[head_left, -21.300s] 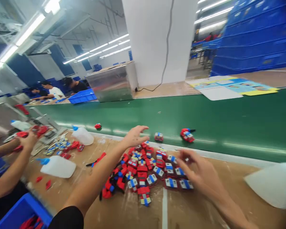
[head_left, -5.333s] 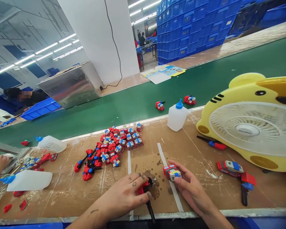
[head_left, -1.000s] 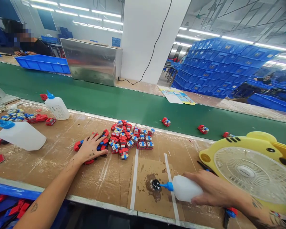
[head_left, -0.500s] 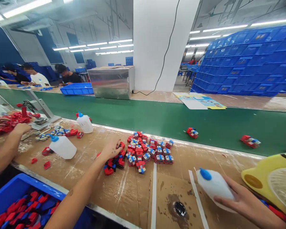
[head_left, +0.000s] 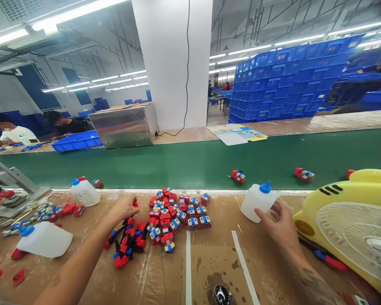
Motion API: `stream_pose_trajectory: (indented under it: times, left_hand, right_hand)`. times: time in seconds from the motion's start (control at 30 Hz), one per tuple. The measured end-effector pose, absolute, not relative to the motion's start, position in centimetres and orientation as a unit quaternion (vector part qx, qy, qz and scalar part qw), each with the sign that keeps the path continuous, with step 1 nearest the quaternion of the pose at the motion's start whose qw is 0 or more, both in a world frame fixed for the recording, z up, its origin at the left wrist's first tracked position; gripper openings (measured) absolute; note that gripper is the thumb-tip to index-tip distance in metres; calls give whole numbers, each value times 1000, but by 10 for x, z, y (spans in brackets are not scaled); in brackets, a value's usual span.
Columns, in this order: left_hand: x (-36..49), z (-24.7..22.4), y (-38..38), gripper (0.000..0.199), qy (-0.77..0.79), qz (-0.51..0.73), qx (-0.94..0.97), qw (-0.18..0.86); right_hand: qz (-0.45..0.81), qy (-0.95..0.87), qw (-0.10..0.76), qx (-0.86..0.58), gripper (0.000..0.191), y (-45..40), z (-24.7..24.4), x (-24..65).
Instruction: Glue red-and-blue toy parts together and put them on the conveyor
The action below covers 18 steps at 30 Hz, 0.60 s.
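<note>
My left hand (head_left: 124,209) is closed at the fingertips on a small red piece (head_left: 136,204), mostly hidden by the fingers. Below it lies a loose pile of red, black and blue parts (head_left: 127,243). To its right, red, white and blue toy vehicles (head_left: 165,216) are bunched together, with some in rows at the right side. My right hand (head_left: 277,218) is around the lower right of a white bottle (head_left: 257,203) with a blue nozzle. Its thumb lies across the near side, while the other fingers are partly hidden. The bottle stands nearly upright at the table's far edge.
A yellow fan (head_left: 352,212) stands at the right. Two more bottles (head_left: 46,239) (head_left: 87,192) and a metal press (head_left: 19,182) are at the left. Toy vehicles (head_left: 238,176) sit on the green belt (head_left: 178,165). A black round object (head_left: 222,294) lies between white strips at the front.
My right hand has moved the bottle from a tilted position near the front to the table's far edge. My left hand has lifted away from the parts pile. The view has turned right.
</note>
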<state>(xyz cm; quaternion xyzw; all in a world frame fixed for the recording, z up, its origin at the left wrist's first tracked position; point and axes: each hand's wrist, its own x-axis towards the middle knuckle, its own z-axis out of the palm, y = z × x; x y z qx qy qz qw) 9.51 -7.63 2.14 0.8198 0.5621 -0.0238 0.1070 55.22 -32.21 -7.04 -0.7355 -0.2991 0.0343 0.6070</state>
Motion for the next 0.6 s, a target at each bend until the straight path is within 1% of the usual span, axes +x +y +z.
stream_pose_trajectory:
  times: [0.03,0.07,0.1,0.13,0.17,0.2,0.23,0.27,0.3,0.33,0.37,0.4,0.47,0.5,0.57,0.6]
  left_hand:
    - [84,29,-84,23,564,6,818,116]
    - [72,33,-94,30,563,41,814,140]
    - [62,34,-109,37,557,81,806,182]
    - [54,30,-126,44,541,137,791,252]
    - [48,21,-145,48,516,180,775,317]
    - [46,8,-165,46,484,192,775,359]
    - [46,-8,-185,39,444,210,795,356]
    - [48,-27,-203,31,399,223,829,323]
    - [52,-46,-219,27,361,215,866,270]
    - [56,-64,-231,27,323,206,898,216]
    - [59,-81,-240,28,295,198,918,174]
    - [62,-95,-246,33,275,190,933,132]
    - [63,-117,-250,41,255,183,948,57]
    - [63,-125,-250,43,255,175,951,21]
    - [63,-135,-248,42,265,138,953,-39]
    - [63,-137,-247,40,277,114,953,-45]
  right_hand:
    - [29,-287,602,-745,65,-334,-69,545]
    - [34,-288,590,-754,59,-344,-66,536]
    - [50,-311,571,-758,48,-350,-62,527]
    - [79,-363,540,-755,34,-351,-57,518]
    - [105,-459,486,-736,23,-346,-52,509]
    - [118,-558,430,-700,19,-334,-48,502]
    - [115,-637,375,-664,23,-316,-44,497]
    - [117,-670,353,-643,31,-294,-43,493]
    - [119,-689,338,-630,41,-270,-42,492]
    - [125,-705,319,-621,45,-245,-43,493]
    - [135,-719,300,-612,44,-222,-45,494]
    - [150,-731,280,-604,39,-202,-48,496]
    - [184,-748,249,-587,23,-176,-51,501]
    - [199,-750,242,-582,19,-170,-52,502]
    - [221,-741,254,-581,18,-171,-52,503]
    - [229,-730,272,-584,18,-178,-51,504]
